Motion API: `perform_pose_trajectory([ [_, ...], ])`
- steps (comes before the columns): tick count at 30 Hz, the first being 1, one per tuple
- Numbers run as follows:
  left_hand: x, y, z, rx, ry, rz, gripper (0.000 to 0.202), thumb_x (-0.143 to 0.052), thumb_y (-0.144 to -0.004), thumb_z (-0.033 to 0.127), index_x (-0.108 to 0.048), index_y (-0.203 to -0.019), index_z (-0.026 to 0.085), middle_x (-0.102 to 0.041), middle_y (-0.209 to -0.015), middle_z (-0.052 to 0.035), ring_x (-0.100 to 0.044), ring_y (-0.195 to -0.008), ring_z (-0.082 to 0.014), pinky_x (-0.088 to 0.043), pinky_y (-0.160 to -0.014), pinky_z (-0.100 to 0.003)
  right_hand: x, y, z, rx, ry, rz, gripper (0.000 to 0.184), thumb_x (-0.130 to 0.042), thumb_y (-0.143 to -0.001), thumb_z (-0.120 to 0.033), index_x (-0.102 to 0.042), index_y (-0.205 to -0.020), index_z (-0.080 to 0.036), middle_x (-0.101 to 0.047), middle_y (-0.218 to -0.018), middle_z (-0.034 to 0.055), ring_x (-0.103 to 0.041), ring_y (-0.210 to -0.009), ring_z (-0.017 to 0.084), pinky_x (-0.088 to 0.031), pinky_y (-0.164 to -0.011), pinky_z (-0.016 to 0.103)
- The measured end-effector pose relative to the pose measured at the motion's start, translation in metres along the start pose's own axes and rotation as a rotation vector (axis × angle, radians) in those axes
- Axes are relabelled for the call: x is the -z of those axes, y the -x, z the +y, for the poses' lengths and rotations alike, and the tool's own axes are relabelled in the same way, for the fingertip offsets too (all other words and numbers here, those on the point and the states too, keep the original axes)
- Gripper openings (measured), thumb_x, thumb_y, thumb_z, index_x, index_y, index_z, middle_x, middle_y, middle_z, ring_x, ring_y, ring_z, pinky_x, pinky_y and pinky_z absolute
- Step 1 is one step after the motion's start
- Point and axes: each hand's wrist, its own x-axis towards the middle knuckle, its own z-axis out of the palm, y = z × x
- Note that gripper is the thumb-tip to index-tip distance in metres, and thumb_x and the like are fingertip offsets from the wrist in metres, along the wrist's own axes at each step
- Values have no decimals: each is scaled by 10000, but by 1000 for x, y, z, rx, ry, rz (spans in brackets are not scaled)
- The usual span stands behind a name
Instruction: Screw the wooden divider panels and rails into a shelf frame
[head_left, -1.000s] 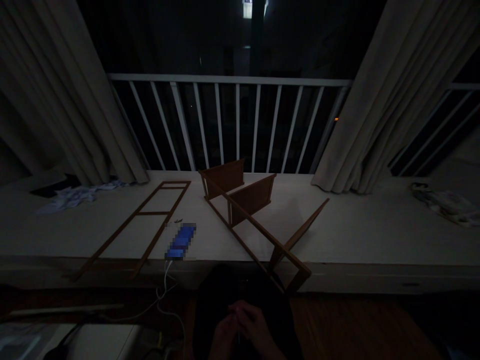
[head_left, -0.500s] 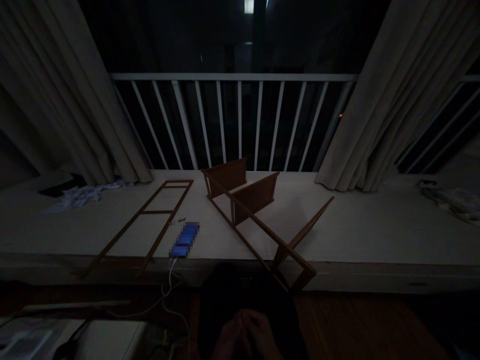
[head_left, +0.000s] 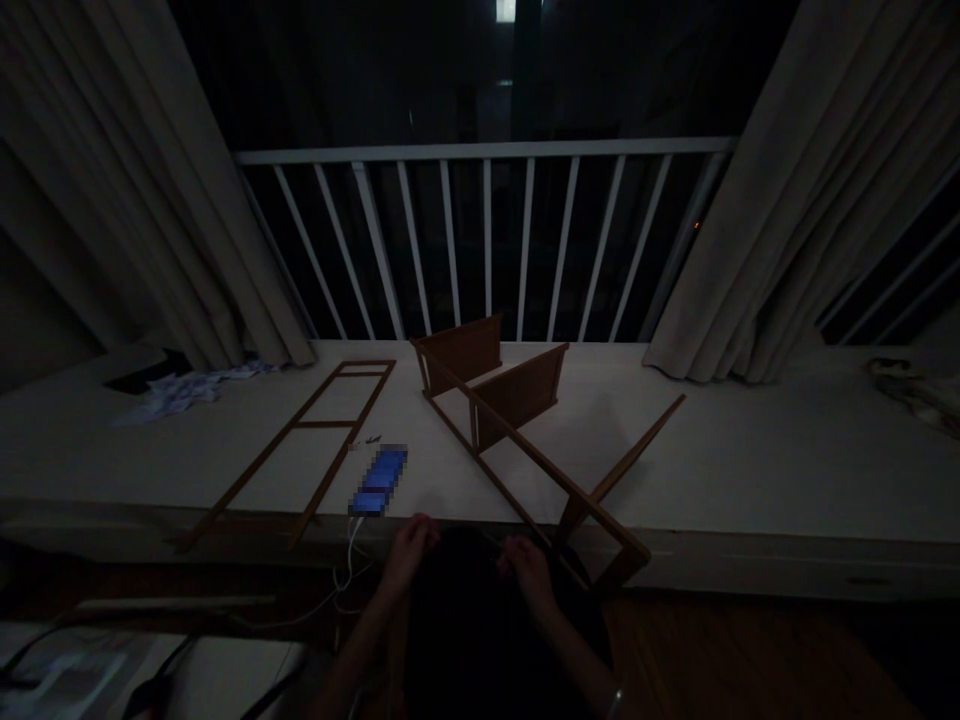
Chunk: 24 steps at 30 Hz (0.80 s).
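In dim light my left hand [head_left: 411, 545] and my right hand [head_left: 525, 565] are raised side by side at the top edge of a dark shape [head_left: 480, 630] in front of me. Both have curled fingers, and what they grip is too dark to name. Just beyond them, a wooden frame with two upright panels [head_left: 517, 395] lies tilted on the white ledge [head_left: 750, 470], its near corner hanging over the edge by my right hand. A flat ladder-like wooden frame [head_left: 300, 440] lies to the left. A lit blue phone [head_left: 379, 480] rests between them, near my left hand.
A white cable [head_left: 349, 560] drops from the phone to the floor. A white railing [head_left: 487, 150] and dark glass stand behind the ledge, with curtains at left [head_left: 150, 200] and right [head_left: 787, 200]. Crumpled cloth [head_left: 180, 390] lies far left, another bundle [head_left: 915, 385] far right.
Both hands have risen from close together low in the view and moved apart, up to the top edge of the dark shape. The view has shifted slightly left.
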Motion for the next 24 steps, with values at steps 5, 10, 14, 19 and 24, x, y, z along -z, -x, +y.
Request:
perform_pose_trajectory([
  [5, -7, -59, -14, -293, -301, 79, 249, -376, -735, 318, -533, -844, 159, -574, -834, -41, -528, -792, -159, -404, -729, -302, -37, -62, 10, 62, -82, 29, 364, -546, -631, -495, -511, -745, -152, -608, -633, 50, -556, -551, 140, -416, -511, 242],
  [10, -17, -93, -28, -543, -722, 47, 323, -351, -765, 239, -490, -1045, 158, -511, -1066, -83, -438, -1015, -179, -319, -877, -353, -49, -115, 9, 139, -29, 131, 314, -514, -664, -459, -473, -755, -161, -622, -683, 66, -572, -571, 143, -438, -525, 255],
  [14, -21, -97, -30, -620, -982, 56, 380, -352, -783, 257, -432, -1149, 190, -450, -1174, -76, -369, -1094, -193, -253, -925, -383, -50, -133, 5, 187, 65, 101, 279, -482, -691, -441, -473, -758, -171, -616, -686, 52, -561, -548, 137, -426, -483, 239],
  [19, -22, -96, -25, -659, -1096, 74, 397, -333, -800, 266, -406, -1185, 210, -446, -1188, -61, -359, -1101, -188, -245, -931, -379, -59, -132, 6, 334, 272, 59, 214, -479, -706, -381, -535, -715, -174, -606, -674, 35, -557, -627, 152, -421, -589, 258],
  [24, -22, -95, -21, -666, -1126, 77, 396, -311, -813, 272, -394, -1196, 218, -452, -1184, -51, -363, -1100, -177, -252, -928, -372, -64, -135, 14, 402, 383, 99, 183, -467, -712, -314, -578, -694, -170, -604, -686, 29, -545, -676, 156, -395, -656, 260],
])
